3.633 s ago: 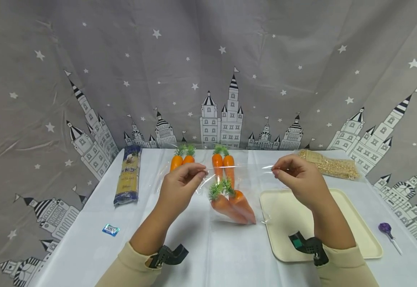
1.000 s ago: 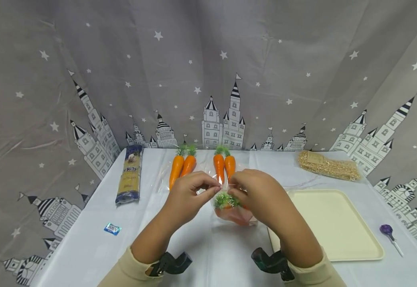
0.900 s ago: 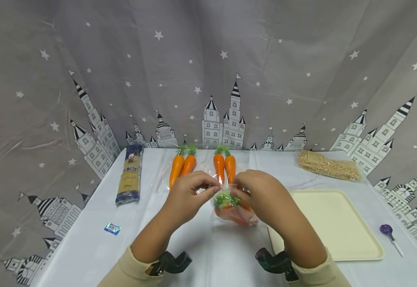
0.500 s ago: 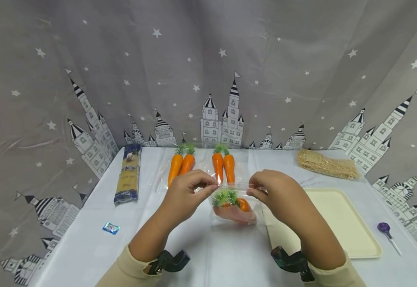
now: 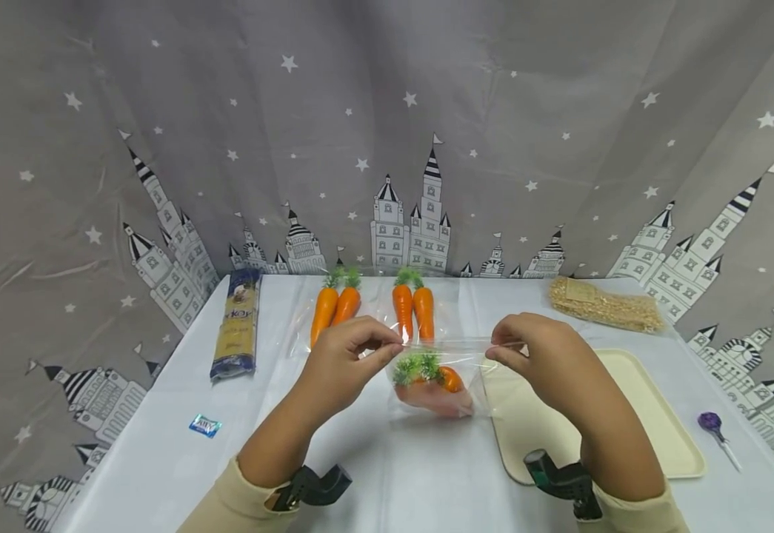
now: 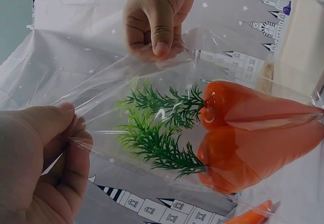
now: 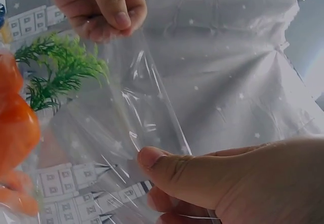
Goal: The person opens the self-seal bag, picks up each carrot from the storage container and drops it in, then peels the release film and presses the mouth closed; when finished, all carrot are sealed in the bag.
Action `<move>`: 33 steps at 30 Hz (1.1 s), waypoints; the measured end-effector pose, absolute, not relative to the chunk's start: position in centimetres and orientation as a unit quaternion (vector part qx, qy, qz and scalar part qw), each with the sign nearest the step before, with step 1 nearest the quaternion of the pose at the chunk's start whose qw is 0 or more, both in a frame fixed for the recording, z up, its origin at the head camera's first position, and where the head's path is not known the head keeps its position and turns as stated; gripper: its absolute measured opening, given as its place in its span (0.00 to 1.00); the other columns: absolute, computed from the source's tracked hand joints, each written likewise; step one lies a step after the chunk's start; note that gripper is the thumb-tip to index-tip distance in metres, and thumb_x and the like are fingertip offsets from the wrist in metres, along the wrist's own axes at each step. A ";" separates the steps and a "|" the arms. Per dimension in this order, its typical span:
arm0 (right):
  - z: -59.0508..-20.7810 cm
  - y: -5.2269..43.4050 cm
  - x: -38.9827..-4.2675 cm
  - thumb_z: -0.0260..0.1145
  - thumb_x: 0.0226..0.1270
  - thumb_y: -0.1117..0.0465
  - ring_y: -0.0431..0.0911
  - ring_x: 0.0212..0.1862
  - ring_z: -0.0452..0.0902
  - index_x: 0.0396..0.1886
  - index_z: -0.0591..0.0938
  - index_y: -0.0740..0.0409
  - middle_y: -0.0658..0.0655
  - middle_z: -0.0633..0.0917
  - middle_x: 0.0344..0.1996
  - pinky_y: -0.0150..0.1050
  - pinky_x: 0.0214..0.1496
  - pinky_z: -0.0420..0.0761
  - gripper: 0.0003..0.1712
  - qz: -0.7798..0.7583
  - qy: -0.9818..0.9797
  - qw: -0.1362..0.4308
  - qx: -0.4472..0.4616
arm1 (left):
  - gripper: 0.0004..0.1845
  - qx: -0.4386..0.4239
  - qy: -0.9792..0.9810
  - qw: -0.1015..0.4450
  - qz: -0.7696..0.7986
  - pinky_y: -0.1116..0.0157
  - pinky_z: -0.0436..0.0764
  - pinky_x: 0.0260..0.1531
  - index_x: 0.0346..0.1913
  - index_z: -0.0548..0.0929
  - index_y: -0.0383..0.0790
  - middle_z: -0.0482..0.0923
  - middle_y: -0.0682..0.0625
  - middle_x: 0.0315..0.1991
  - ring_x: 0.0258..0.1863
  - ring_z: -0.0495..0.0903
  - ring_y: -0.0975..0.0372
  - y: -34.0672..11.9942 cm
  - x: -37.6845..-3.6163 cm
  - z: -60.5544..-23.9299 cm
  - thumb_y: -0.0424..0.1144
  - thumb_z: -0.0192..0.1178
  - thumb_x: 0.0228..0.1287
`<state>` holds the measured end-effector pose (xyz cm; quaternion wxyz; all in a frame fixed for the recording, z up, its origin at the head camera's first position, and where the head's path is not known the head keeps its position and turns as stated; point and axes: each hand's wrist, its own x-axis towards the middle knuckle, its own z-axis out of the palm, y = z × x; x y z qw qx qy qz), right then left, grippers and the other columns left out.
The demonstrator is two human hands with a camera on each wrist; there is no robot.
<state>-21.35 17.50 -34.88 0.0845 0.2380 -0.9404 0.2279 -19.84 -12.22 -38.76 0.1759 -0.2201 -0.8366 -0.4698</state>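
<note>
A clear plastic bag (image 5: pixel 469 359) with two orange carrots (image 6: pixel 243 133) in it is held up over the table's middle. The carrots' green leafy tops (image 6: pixel 157 127) point toward the bag's upper edge. My left hand (image 5: pixel 347 363) pinches the left end of that edge between thumb and fingers. At the right part of the same edge, my right hand (image 5: pixel 543 355) pinches the plastic, thumb on the near side in the right wrist view. The edge is stretched between both hands. The bag's lower end rests on or hangs just above the cloth; I cannot tell which.
Behind lie two more clear bags, each with two carrots (image 5: pixel 335 307), (image 5: pixel 415 307). A blue and yellow packet (image 5: pixel 236 326) and a small blue sachet (image 5: pixel 205 426) lie left. Right are a cream tray (image 5: pixel 633 414), a bag of grains (image 5: pixel 606 305) and a purple lollipop (image 5: pixel 709 423).
The hands first stood far apart on the bag's edge, then the right came close beside the left. Since then my right hand has moved rightward along the edge; the left has stayed nearly still.
</note>
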 end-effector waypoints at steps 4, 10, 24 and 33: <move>-35.0 18.4 -21.6 0.74 0.69 0.56 0.48 0.45 0.86 0.38 0.86 0.47 0.46 0.89 0.37 0.53 0.49 0.84 0.04 0.231 -0.936 0.097 0.248 | 0.04 -0.208 -0.842 0.172 -0.467 0.66 0.86 0.41 0.40 0.91 0.49 0.87 0.61 0.37 0.37 0.82 0.66 -12.2 -19.8 -38.7 0.35 0.73 0.66; -35.3 19.9 -22.2 0.75 0.68 0.61 0.45 0.44 0.86 0.37 0.87 0.47 0.44 0.88 0.36 0.51 0.49 0.85 0.04 0.251 -0.924 0.110 0.266 | 0.04 -0.200 -0.844 0.166 -0.470 0.66 0.86 0.41 0.41 0.90 0.48 0.87 0.59 0.38 0.37 0.82 0.66 -12.4 -20.0 -38.8 0.35 0.72 0.67; -35.5 20.8 -22.5 0.73 0.69 0.65 0.45 0.46 0.87 0.43 0.88 0.49 0.44 0.89 0.39 0.53 0.52 0.86 0.07 0.265 -0.914 0.099 0.290 | 0.09 -0.188 -0.825 0.108 -0.522 0.62 0.87 0.49 0.49 0.87 0.47 0.86 0.52 0.43 0.42 0.84 0.60 -13.0 -20.6 -39.5 0.37 0.71 0.68; -35.6 21.0 -22.8 0.73 0.70 0.64 0.46 0.47 0.87 0.43 0.88 0.49 0.45 0.90 0.40 0.54 0.53 0.85 0.07 0.274 -0.912 0.102 0.288 | 0.52 -0.248 -0.785 -0.106 -0.558 0.43 0.65 0.76 0.79 0.61 0.49 0.68 0.46 0.75 0.74 0.70 0.52 -13.6 -23.6 -43.8 0.56 0.78 0.57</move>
